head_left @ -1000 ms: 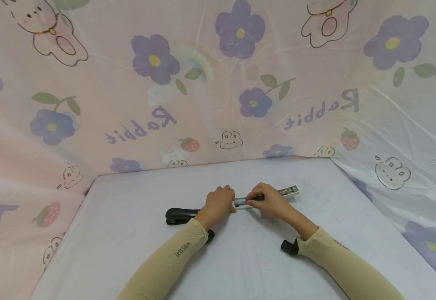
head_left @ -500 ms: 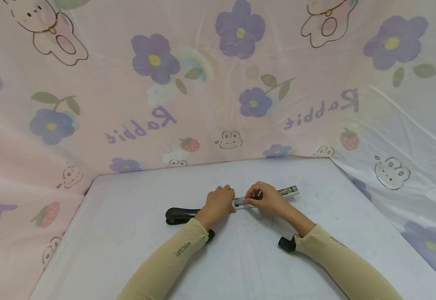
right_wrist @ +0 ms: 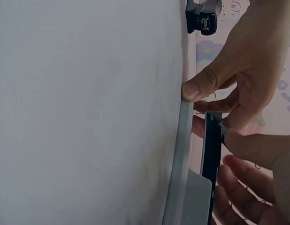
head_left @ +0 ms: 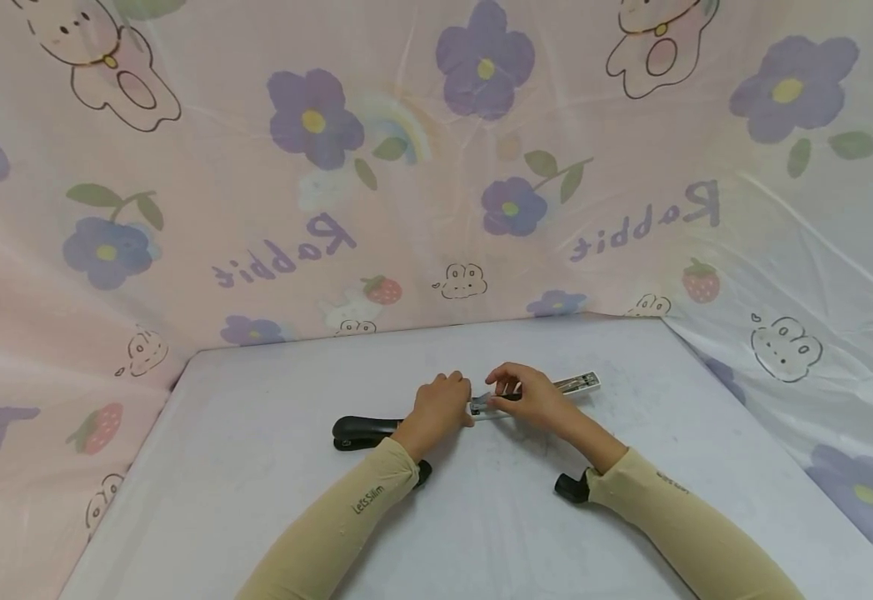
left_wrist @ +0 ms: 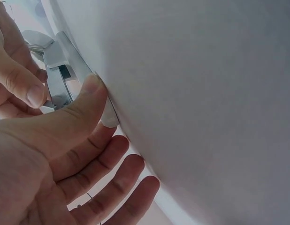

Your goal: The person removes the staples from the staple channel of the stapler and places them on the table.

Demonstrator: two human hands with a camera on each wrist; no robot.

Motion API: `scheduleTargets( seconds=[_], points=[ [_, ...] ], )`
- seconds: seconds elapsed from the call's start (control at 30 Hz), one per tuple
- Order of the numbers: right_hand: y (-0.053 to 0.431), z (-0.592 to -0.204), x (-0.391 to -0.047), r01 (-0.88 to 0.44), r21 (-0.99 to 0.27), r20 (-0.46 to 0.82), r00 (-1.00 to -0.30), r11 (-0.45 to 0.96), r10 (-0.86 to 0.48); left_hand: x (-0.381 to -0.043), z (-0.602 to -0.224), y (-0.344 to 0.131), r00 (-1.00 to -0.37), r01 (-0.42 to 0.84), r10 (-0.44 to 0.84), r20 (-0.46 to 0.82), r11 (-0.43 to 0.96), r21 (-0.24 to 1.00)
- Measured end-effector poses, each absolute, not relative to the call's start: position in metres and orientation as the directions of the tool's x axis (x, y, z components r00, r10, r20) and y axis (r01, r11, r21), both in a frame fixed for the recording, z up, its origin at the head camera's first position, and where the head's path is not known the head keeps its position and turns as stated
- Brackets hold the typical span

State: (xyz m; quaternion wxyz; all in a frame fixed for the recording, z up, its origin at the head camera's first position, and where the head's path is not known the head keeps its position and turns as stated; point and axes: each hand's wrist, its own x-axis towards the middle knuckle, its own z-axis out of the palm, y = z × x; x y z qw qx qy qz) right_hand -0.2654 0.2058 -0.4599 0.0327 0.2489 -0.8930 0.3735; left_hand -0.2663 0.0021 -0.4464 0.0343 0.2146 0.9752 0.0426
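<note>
R hand point(head_left: 537, 400) shifted a bit L vs 1s ago, its fingers point(head_left: 510, 369) now parted wider

Between the sleeves point(head_left: 331, 525), a broad stretch of desk point(head_left: 489, 525) let a hand pass from the near side toward the white rail point(head_left: 581, 383). There the left hand point(head_left: 442, 405) and right hand point(head_left: 532, 398) blocked its left and middle, leaving the right end reachable; the black stapler point(head_left: 365, 431) obstructed the left.

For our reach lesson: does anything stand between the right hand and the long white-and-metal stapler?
Nothing visible does; the right hand touches the white stapler. The elongated black stapler lies beyond the left hand.
</note>
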Motion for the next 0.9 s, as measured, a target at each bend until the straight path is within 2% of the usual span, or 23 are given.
scheduleTargets(
  seconds=[0.3,0.63,0.9],
  points=[
    [0.208,-0.456,-0.262,-0.509,-0.575,0.275,-0.858,0.641,-0.435,-0.265,-0.446,0.003,-0.903,0.420,0.426,-0.050,0.901,0.106],
    [0.215,-0.444,-0.249,-0.487,-0.618,0.289,-0.871,0.617,-0.398,-0.263,-0.443,0.002,-0.906,0.411,0.420,-0.051,0.902,0.129],
    [0.225,-0.442,-0.240,-0.466,-0.638,0.252,-0.878,0.613,-0.406,-0.264,-0.445,0.003,-0.911,0.400,0.408,-0.059,0.910,0.106]
  ],
)
